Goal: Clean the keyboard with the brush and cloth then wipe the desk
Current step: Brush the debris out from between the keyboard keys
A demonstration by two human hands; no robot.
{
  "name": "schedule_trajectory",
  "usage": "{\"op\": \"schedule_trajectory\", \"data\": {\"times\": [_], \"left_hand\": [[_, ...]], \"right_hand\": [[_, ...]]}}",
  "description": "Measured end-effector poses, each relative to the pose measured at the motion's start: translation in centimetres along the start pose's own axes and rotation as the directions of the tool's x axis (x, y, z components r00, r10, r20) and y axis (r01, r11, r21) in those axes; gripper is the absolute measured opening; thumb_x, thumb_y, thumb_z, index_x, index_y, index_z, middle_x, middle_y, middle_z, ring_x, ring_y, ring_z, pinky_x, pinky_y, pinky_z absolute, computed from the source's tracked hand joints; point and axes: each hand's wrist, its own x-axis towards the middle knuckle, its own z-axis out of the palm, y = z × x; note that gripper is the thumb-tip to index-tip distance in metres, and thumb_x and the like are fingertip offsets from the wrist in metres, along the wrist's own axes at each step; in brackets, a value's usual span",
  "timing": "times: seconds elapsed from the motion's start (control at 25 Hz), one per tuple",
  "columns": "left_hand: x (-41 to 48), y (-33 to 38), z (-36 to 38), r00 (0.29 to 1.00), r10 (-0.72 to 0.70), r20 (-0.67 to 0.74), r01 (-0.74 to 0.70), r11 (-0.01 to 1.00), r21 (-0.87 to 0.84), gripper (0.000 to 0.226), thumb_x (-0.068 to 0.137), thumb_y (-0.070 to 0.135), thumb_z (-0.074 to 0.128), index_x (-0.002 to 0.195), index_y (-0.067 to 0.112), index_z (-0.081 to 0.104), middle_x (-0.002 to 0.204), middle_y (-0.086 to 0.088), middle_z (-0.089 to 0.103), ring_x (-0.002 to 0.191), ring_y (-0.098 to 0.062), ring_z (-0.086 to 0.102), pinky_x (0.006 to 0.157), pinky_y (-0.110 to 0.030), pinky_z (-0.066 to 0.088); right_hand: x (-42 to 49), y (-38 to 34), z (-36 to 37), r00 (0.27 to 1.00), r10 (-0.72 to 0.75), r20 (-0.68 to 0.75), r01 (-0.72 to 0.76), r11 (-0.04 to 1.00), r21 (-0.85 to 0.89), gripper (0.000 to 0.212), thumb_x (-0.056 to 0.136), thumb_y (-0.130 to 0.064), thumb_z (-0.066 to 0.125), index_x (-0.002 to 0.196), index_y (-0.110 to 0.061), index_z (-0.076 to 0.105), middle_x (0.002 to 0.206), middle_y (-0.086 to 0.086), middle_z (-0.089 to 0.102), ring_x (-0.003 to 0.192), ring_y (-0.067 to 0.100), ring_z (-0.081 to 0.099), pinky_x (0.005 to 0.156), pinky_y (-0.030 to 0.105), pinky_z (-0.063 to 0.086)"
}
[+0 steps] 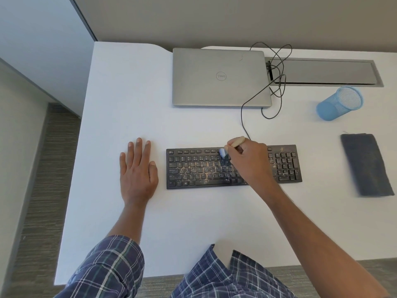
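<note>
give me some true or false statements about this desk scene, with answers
1. The right hand holds the brush over the keyboard. True.
2. The left hand grips the cloth. False: it rests flat on the desk; the cloth lies untouched, right of the keyboard.
3. The laptop is open. False: its lid is closed.
4. Crumbs speckle the keyboard's keys. True.

Right hand [249,160] grips brush [235,143], bristles on upper key rows of keyboard [193,168]; crumbs across middle keys. Left hand [137,168] flat on desk [129,93], beside keyboard. Cloth [365,164] lies right, well apart.
</note>
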Motion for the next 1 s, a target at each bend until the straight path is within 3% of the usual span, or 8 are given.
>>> {"op": "schedule_trajectory", "data": {"times": [0.08,0.24,0.4,0.48,0.6,0.84,0.92,1.0], "left_hand": [[0.0,0.0,0.0,1.000,-0.001,0.002,0.001,1.000,-0.001,0.070,0.105,0.029,0.033,0.173,0.028,0.019,0.182,0.004,0.009,0.168,-0.021,0.001,0.135,-0.054,0.008],[0.0,0.0,0.1,1.000,-0.002,0.002,0.002,1.000,0.003,0.070,0.105,0.029,0.033,0.173,0.027,0.019,0.182,0.004,0.009,0.168,-0.021,0.002,0.135,-0.054,0.008],[0.1,0.0,0.1,1.000,-0.005,0.006,0.005,1.000,-0.001,0.070,0.105,0.029,0.034,0.173,0.028,0.019,0.182,0.004,0.009,0.168,-0.021,0.002,0.135,-0.053,0.007],[0.1,0.0,0.1,1.000,-0.009,0.010,0.009,1.000,-0.004,0.070,0.105,0.029,0.034,0.173,0.029,0.018,0.182,0.004,0.009,0.168,-0.020,0.001,0.135,-0.053,0.007],[0.1,0.0,0.0,1.000,-0.008,0.009,0.008,1.000,-0.004,0.070,0.105,0.029,0.034,0.173,0.029,0.018,0.182,0.003,0.009,0.168,-0.020,0.000,0.135,-0.053,0.006],[0.0,0.0,0.0,1.000,-0.005,0.005,0.005,1.000,-0.002,0.070,0.105,0.029,0.034,0.173,0.028,0.017,0.182,0.004,0.008,0.168,-0.020,0.001,0.135,-0.053,0.007],[0.0,0.0,0.0,1.000,-0.003,0.004,0.003,1.000,-0.003,0.070,0.105,0.028,0.034,0.173,0.028,0.018,0.182,0.003,0.009,0.168,-0.021,0.001,0.135,-0.053,0.007],[0.1,0.0,0.0,1.000,-0.001,0.001,0.001,1.000,-0.006,0.070,0.105,0.028,0.034,0.173,0.028,0.019,0.182,0.003,0.009,0.168,-0.022,0.002,0.135,-0.053,0.007]], "right_hand": [[-0.2,0.1,0.5,0.999,-0.019,0.035,0.021,0.998,-0.061,0.017,0.100,-0.024,0.067,0.087,-0.023,0.078,0.074,-0.015,0.073,0.056,0.006,0.062,0.061,0.028,0.051],[-1.0,0.4,0.7,0.992,-0.059,0.114,0.085,0.969,-0.233,0.029,0.102,-0.022,0.058,0.081,-0.026,0.077,0.051,-0.027,0.058,0.047,0.004,0.052,0.051,0.015,0.033],[-0.8,-0.1,-0.4,0.989,-0.007,0.147,0.042,0.971,-0.237,0.032,0.102,-0.022,0.057,0.077,-0.027,0.075,0.062,-0.016,0.068,0.050,0.005,0.054,0.054,0.017,0.039],[-0.4,-0.4,-0.6,0.996,-0.020,0.082,0.033,0.987,-0.158,0.020,0.101,-0.025,0.064,0.089,-0.027,0.079,0.070,-0.016,0.071,0.057,0.007,0.059,0.062,0.026,0.047],[0.1,-0.6,0.0,0.999,-0.041,0.024,0.044,0.994,-0.098,0.014,0.101,-0.025,0.067,0.101,-0.021,0.081,0.075,-0.016,0.070,0.066,0.012,0.066,0.068,0.028,0.052],[-0.5,0.8,0.6,0.989,-0.057,0.134,0.080,0.983,-0.168,0.016,0.101,-0.027,0.068,0.092,-0.029,0.081,0.086,-0.002,0.080,0.072,0.024,0.070,0.072,0.040,0.059],[-0.5,0.9,0.2,0.985,-0.037,0.170,0.064,0.985,-0.159,0.015,0.098,-0.026,0.070,0.087,-0.028,0.080,0.080,-0.003,0.078,0.069,0.026,0.070,0.068,0.039,0.058],[-0.4,0.7,0.0,0.989,-0.037,0.144,0.049,0.995,-0.086,0.013,0.097,-0.024,0.071,0.093,-0.028,0.082,0.081,-0.009,0.077,0.069,0.016,0.070,0.067,0.033,0.056]]}}
